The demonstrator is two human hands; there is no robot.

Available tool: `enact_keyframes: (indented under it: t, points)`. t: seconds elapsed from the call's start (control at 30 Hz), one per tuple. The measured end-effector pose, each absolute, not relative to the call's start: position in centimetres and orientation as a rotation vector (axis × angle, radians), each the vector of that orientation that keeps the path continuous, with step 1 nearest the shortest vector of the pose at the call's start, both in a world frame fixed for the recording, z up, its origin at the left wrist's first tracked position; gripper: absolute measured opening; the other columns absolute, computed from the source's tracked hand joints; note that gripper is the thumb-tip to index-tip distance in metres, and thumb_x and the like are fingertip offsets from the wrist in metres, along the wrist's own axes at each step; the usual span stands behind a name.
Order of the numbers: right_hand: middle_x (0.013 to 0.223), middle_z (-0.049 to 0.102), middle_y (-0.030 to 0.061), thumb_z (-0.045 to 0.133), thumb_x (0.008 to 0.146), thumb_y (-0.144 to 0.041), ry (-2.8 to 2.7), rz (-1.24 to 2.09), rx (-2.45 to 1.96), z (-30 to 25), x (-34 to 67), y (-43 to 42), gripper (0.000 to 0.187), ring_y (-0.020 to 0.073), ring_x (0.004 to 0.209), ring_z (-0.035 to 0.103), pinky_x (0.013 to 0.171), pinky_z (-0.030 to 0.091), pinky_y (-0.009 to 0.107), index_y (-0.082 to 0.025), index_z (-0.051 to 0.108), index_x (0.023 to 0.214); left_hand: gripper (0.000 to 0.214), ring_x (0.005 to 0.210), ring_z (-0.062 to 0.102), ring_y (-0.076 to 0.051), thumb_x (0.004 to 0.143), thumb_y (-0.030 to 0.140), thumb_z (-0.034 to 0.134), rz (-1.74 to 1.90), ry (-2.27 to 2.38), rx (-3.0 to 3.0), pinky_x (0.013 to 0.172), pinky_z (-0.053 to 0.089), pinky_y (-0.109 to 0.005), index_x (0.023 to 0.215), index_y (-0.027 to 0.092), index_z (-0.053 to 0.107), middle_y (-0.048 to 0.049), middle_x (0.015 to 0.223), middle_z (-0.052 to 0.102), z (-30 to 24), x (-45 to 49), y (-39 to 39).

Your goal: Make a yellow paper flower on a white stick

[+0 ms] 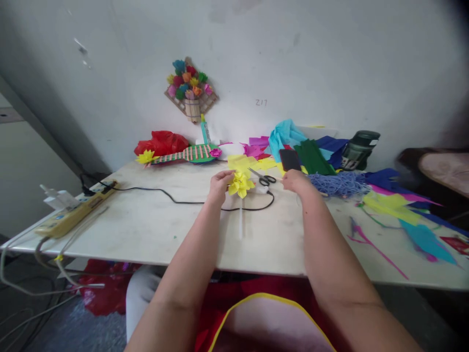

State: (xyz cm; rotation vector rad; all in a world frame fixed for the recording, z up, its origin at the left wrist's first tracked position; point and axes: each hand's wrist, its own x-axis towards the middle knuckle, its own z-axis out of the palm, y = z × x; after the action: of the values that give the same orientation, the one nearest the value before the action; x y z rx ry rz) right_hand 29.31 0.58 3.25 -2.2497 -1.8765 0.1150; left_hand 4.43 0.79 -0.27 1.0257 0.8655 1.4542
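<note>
Between the fingertips of my left hand is a yellow paper flower, raised over the white table. A translucent white stick shows just below the flower; whether the two are joined I cannot tell. My right hand is closed near the back of the table, pinching what looks like a thin wooden stick, mostly hidden by the fingers. Black-handled scissors lie between my hands. A dark phone is just beyond my right hand. A white piece on a black cable sits by the scissors.
A power strip with plugs lies at left, its cable crossing the table. Behind are a green paper-craft lute, a red bag and a glue tube. Coloured paper, shredded blue strands and a dark bottle are at right.
</note>
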Motion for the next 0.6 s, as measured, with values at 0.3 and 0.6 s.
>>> enact_keyframes:
  t: [0.3, 0.6]
  points:
    - [0.057, 0.062, 0.0017, 0.053, 0.076, -0.052, -1.956, 0.330, -1.504, 5.3, 27.1, -2.3, 0.043, 0.0141, 0.061, 0.057, 0.054, 0.038, 0.022, -0.015, 0.063, 0.055, 0.035, 0.057, 0.058, -0.014, 0.051, 0.029, 0.073, 1.431, 0.868, 1.057, 0.052, 0.044, -0.025, 0.081, 0.013, 0.068, -0.0033, 0.065, 0.065, -0.4, 4.3, 0.9]
    - [0.077, 0.073, 0.0020, 0.059, 0.076, -0.035, -2.046, 0.299, -1.526, 5.1, 26.5, -2.0, 0.023, 0.0162, 0.075, 0.064, 0.067, 0.044, 0.024, -0.019, 0.075, 0.080, 0.038, 0.059, 0.059, -0.014, 0.051, 0.032, 0.074, 1.384, 0.863, 1.123, 0.055, 0.045, -0.027, 0.082, 0.013, 0.069, -0.0035, 0.068, 0.066, 0.0, 4.3, 0.4]
